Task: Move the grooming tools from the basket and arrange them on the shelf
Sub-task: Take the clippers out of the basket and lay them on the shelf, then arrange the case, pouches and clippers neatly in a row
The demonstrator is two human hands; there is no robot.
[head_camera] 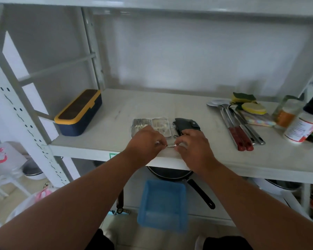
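White shelf (116, 112) w/ open tool case (150, 127): both hands, left (146, 141) & right (193, 143), pinch small metal tool (171, 145) at front edge, prob. aligning it; blue basket (163, 204) sits below.

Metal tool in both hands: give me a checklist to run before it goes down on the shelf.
1. Grip: left hand and right hand each pinch an end of the metal tool: ok.
2. Tool over the shelf, near its front edge: ok.
3. Free spot: bare shelf left of the open case: ok.
4. Earlier items placed: case and black pouch lie side by side: ok.
5. Basket on the floor below, nothing visible inside: ok.
6. Tool type and whether it is folded shut: cannot tell.
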